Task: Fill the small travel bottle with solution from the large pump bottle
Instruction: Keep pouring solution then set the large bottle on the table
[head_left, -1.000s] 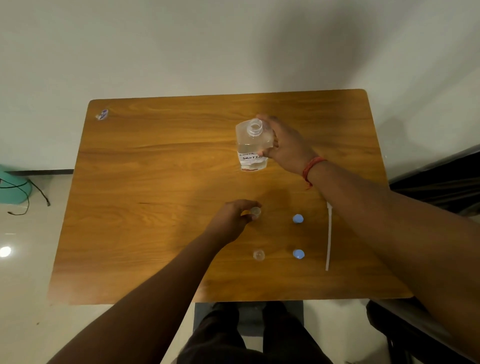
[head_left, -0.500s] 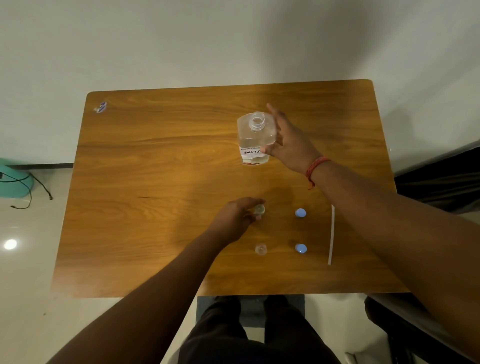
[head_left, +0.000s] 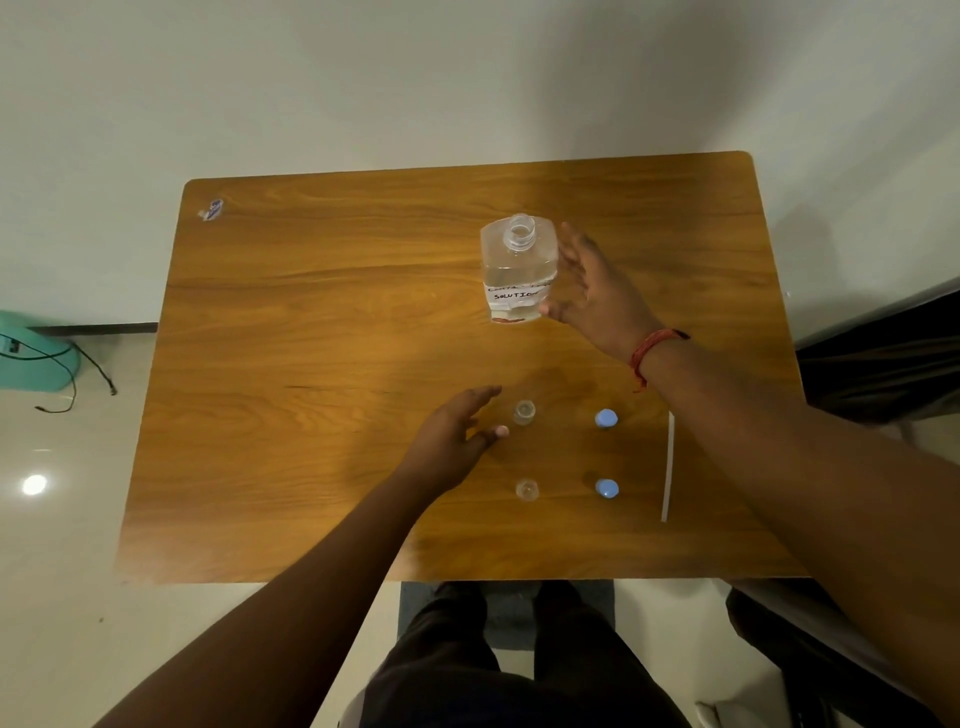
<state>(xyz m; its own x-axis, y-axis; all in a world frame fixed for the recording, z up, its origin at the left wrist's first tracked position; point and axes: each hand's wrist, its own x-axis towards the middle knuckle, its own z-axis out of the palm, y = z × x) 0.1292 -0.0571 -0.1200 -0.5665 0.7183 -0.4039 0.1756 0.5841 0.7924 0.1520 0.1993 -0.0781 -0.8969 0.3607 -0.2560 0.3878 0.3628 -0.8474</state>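
My right hand (head_left: 597, 296) hangs wide beside the large bottle (head_left: 517, 275), perhaps touching it; my left hand (head_left: 452, 441), grip loose, flanks the small bottle (head_left: 523, 411).

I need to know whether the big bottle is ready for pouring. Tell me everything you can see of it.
The large bottle is clear plastic with flat sides, standing upright on the wooden table. Its round neck is open, with no pump or cap on it. Clear liquid fills most of it. A white handwritten label on the front reads "SOLUTION". The right hand lies open along its right side; whether it touches cannot be told.
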